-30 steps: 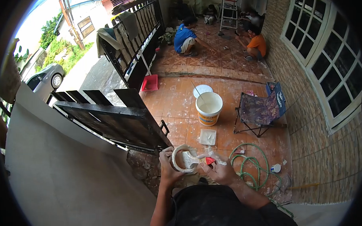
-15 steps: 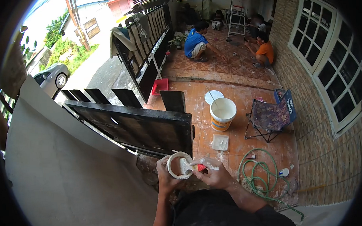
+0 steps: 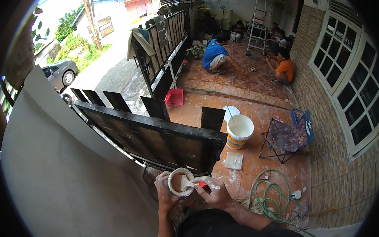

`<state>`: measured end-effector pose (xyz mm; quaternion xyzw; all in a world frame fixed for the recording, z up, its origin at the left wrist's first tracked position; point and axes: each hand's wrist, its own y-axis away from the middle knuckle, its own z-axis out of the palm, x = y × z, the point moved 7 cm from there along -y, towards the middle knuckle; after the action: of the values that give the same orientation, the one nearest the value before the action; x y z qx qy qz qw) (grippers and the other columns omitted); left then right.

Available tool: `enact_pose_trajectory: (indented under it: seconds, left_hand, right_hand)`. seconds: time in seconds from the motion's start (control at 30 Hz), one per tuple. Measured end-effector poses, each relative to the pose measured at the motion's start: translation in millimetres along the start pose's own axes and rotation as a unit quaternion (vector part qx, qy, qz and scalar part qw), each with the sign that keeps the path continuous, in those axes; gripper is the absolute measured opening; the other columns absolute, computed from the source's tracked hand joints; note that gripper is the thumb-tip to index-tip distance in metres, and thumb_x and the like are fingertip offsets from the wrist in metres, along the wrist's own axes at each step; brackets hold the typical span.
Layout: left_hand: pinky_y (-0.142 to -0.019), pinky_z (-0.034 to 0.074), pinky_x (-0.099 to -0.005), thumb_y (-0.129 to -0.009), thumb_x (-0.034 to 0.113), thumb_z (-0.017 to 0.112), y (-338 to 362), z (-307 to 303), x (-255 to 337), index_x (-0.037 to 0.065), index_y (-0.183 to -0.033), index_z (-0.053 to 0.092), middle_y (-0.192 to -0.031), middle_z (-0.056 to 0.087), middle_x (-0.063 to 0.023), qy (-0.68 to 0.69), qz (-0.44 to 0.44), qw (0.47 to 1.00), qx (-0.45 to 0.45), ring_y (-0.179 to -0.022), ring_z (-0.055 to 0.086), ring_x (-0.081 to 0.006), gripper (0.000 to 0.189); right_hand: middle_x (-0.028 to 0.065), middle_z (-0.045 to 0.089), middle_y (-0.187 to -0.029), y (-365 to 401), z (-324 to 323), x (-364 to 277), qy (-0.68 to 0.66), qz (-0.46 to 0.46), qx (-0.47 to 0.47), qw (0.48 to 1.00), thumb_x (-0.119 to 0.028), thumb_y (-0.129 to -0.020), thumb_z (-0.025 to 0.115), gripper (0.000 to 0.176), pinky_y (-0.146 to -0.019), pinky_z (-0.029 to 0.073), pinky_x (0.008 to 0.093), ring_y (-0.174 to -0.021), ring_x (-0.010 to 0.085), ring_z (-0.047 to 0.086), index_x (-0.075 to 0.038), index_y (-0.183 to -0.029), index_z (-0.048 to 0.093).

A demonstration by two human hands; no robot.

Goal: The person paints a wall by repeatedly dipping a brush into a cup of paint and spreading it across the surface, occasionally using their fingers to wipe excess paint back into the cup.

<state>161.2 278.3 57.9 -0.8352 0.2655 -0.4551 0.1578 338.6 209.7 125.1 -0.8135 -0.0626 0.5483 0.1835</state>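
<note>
Here, crusty round cup [image 3: 180,182], left hand [image 3: 163,193]; red-handled scraper [image 3: 194,183], right hand [image 3: 216,193].

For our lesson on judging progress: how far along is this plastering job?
Done: the smooth grey wall looks evenly coated. In hand: the left hand holds a small round paste-crusted bowl while the right hand scoops in it with a red-handled scraper. Left: the large white bucket holds plenty of white paste, so probably much remains.
</note>
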Motion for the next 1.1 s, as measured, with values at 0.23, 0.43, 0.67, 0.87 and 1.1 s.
enact_pose_trajectory:
  seconds: [0.23, 0.43, 0.67, 0.87, 1.1]
  left_hand:
    - [-0.099, 0.041, -0.0433, -0.056, 0.025, 0.094, -3.6, -12.5, 10.2, 0.008, -0.116, 0.055, -0.120, 0.053, -0.0133, -0.052, -0.028, 0.996, 0.065, -0.117, 0.050, -0.0340, 0.074]
    - [-0.102, 0.043, -0.0397, -0.055, 0.016, 0.092, 18.4, -49.0, -27.8, 0.002, -0.126, 0.045, -0.125, 0.054, -0.0123, 0.012, -0.228, 0.956, 0.185, -0.118, 0.054, -0.0269, 0.086]
    - [-0.100, 0.045, -0.0355, -0.067, 0.014, 0.088, 60.1, -129.7, -78.9, 0.002, -0.131, 0.045, -0.121, 0.059, -0.0110, 0.095, -0.222, 0.902, 0.356, -0.114, 0.057, -0.0212, 0.078]
    - [-0.103, 0.042, -0.0369, -0.064, 0.005, 0.085, 102.9, -166.7, -92.5, 0.003, -0.132, 0.049, -0.124, 0.059, -0.0095, 0.074, -0.259, 0.891, 0.366, -0.116, 0.057, -0.0233, 0.077]
    - [-0.105, 0.044, -0.0368, -0.062, 0.000, 0.087, 152.3, -172.2, -102.7, 0.003, -0.131, 0.048, -0.125, 0.058, -0.0085, 0.062, -0.337, 0.873, 0.348, -0.118, 0.056, -0.0216, 0.080]
  right_hand:
    - [0.0160, 0.069, -0.092, -31.9, 16.0, -3.6, 0.012, -0.030, -0.047, 0.998, -0.015, -0.089, 0.070, 0.019, -0.073, 0.055, 0.0363, -0.082, 0.0331, 0.069, -0.004, -0.104, 0.069]
    - [0.0026, 0.065, -0.078, -63.8, 33.2, -4.9, -0.124, 0.043, -0.027, 0.991, -0.016, -0.100, 0.057, 0.019, -0.059, 0.044, 0.0215, -0.065, 0.0047, 0.055, 0.001, -0.105, 0.065]
    - [0.0082, 0.067, -0.081, -134.8, 159.7, 9.1, -0.469, 0.135, -0.043, 0.872, -0.026, -0.105, 0.050, 0.032, -0.063, 0.048, 0.0251, -0.070, 0.0122, 0.062, 0.003, -0.113, 0.060]
    - [0.0112, 0.070, -0.085, -192.5, 341.0, 0.1, -0.582, 0.212, -0.111, 0.777, -0.027, -0.105, 0.048, 0.031, -0.068, 0.053, 0.0271, -0.075, 0.0171, 0.067, 0.001, -0.108, 0.060]
    - [0.0113, 0.070, -0.083, -222.7, 466.5, 12.5, -0.500, 0.205, -0.095, 0.836, -0.030, -0.104, 0.050, 0.033, -0.065, 0.056, 0.0268, -0.070, 0.0166, 0.068, 0.001, -0.106, 0.062]
